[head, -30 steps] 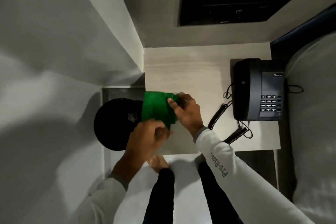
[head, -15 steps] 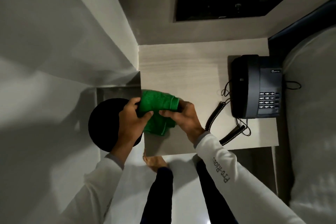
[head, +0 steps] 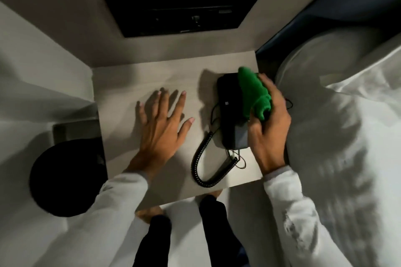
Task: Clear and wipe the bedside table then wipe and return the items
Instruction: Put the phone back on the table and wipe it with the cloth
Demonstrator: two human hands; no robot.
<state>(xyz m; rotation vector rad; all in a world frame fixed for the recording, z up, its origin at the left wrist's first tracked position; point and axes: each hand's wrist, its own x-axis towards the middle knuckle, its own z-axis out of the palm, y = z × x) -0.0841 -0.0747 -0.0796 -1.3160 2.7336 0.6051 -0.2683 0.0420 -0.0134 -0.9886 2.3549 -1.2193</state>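
Observation:
A pale wooden bedside table (head: 130,80) fills the middle of the view. On its right side stands a black desk telephone (head: 227,112) with a coiled cord (head: 198,165) looping toward the front edge. My right hand (head: 269,134) grips a folded green cloth (head: 253,91) and holds it over the telephone's right half, hiding the keypad. My left hand (head: 162,128) lies flat on the bare tabletop left of the telephone, fingers spread, holding nothing.
A round black bin (head: 65,178) stands on the floor left of the table. A bed with white bedding (head: 347,125) borders the table's right side. A dark wall panel (head: 182,11) sits behind the table. My legs and bare feet show below the front edge.
Both hands held the green cloth at the table's left front. My right hand has carried it right onto the telephone; my left hand let go and now lies flat on the table.

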